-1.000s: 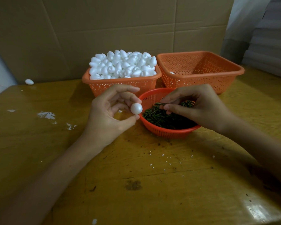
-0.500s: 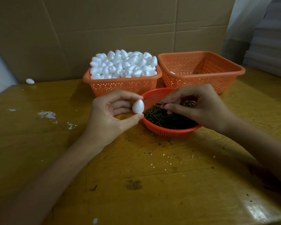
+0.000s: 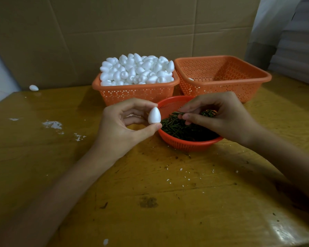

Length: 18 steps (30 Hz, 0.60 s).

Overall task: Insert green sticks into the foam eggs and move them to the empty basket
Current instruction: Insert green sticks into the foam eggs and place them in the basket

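Yellow-brown wood forms the table (image 3: 150, 202) in front of you, marked with dark specks and white foam crumbs. Above it, your left hand (image 3: 121, 129) pinches one foam egg (image 3: 154, 115) between thumb tip below and forefinger tip above; the egg stands upright, pointed end up, just left of the round red basket (image 3: 185, 145). The other fingers of that hand are curled loosely behind the egg.

Your right hand (image 3: 221, 118) reaches into the round red basket, over the green sticks (image 3: 178, 127). Thumb and forefinger are pressed close together at the top of the pile; whether they have a stick gripped cannot be told.

Behind the round basket stand two orange rectangular baskets, side by side and touching. The left basket (image 3: 137, 93) is heaped with foam eggs (image 3: 137, 70). The right basket (image 3: 239, 86) holds one white piece at its near left corner. A stray egg (image 3: 33, 87) lies far left on the table edge, against the cardboard backdrop (image 3: 132, 29).
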Motion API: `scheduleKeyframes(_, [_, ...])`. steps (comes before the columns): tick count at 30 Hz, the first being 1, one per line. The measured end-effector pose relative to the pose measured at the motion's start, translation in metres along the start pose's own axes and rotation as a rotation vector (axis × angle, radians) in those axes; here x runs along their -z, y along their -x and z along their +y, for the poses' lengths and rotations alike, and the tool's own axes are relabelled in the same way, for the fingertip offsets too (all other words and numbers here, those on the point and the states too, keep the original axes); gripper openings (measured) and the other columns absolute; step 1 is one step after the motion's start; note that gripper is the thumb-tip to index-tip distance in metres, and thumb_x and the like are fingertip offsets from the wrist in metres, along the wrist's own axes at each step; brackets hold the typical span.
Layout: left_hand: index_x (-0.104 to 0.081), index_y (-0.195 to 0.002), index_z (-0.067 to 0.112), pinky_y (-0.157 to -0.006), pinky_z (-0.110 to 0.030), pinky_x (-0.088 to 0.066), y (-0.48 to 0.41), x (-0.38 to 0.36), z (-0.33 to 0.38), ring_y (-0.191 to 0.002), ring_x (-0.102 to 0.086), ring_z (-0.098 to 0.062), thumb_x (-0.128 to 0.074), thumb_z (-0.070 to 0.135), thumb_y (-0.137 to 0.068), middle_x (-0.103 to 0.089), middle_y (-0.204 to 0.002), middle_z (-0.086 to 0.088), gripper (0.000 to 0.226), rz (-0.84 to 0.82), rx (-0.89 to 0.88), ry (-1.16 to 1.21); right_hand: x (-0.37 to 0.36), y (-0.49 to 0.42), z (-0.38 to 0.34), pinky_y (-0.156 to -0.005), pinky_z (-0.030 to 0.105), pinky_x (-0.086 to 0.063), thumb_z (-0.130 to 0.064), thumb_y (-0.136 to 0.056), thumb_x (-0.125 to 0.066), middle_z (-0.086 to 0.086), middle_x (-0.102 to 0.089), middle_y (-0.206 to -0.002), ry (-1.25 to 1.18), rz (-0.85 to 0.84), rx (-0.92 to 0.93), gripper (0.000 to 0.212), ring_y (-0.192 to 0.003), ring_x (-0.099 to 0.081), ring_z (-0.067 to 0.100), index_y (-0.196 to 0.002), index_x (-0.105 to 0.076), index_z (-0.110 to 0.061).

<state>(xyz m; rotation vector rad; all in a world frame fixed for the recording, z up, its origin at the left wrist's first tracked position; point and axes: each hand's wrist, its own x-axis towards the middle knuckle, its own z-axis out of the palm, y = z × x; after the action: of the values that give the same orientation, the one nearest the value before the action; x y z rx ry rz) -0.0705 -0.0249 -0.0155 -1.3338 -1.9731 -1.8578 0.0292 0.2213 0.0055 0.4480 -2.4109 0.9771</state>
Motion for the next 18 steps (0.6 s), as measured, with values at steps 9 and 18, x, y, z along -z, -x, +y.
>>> scheduleKeyframes(9, [-0.076,-0.112,0.02,-0.081,-0.025,-0.061,-0.0011,0.0036,-0.0016,-0.099,-0.075,-0.019,-0.088,0.009,-0.082,-0.077,-0.107,0.002,0.035,-0.006,-0.01,-0.021,0.0,-0.0002,-0.0012,-0.086,0.041,-0.062,-0.027,-0.088,-0.076,-0.008,-0.079,-0.091,-0.01,0.0,-0.008,0.025,-0.084,-0.077,0.013,-0.108,-0.079,-0.013])
scheduleKeyframes(18, [-0.075,-0.109,0.014,-0.082,-0.027,-0.063,-0.0016,0.003,-0.0001,-0.095,-0.08,-0.022,-0.091,0.006,-0.078,-0.082,-0.102,-0.004,0.036,0.042,0.055,0.111,-0.001,-0.0002,0.0014,-0.086,0.036,-0.062,-0.026,-0.089,-0.077,-0.014,-0.079,-0.09,-0.01,-0.005,-0.008,0.022,-0.083,-0.077,0.013,-0.109,-0.079,-0.017])
